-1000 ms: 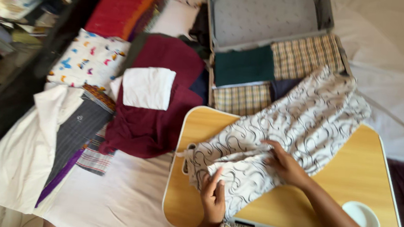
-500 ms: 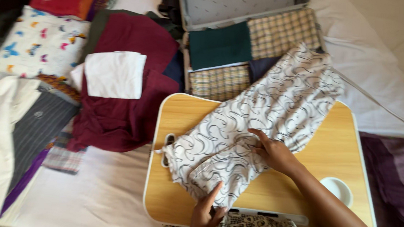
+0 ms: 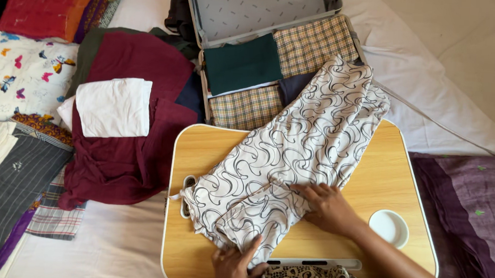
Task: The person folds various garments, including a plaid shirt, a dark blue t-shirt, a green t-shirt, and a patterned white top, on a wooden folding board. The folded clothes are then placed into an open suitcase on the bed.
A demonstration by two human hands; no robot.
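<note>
- Two bare hands work a white garment with black swirl print (image 3: 292, 159), which lies spread on a wooden lap table (image 3: 395, 178) set on a bed.
- Garment position: its long axis runs diagonally, from the gathered waistband end at the table's near-left to the far end that overhangs the table and rests on the packed clothes of an open suitcase (image 3: 250, 17).
- Left hand (image 3: 235, 266): at the near edge of the table, fingers closed onto the lower fold of the fabric. It appears to pinch the edge; how much cloth it has hold of cannot be told.
- Right hand (image 3: 327, 207): lies flat and open, palm down, fingers spread toward the left, pressing the fabric against the table near its middle. It grips nothing.
- Governing relation: the garment extends up and away to the right of both hands; the right hand is nearer the unfolded far length, the left nearer the waistband end.
- Surroundings: a small white bowl (image 3: 389, 227) stands on the table just right of the right wrist. A maroon cloth (image 3: 130, 148) with a folded white cloth (image 3: 113, 107) on it lies left of the table.
- Change from the earlier frames: the left hand has drawn back toward the body along the lower fold, the right hand has slid slightly toward the near edge, and the view has swung to the right.
</note>
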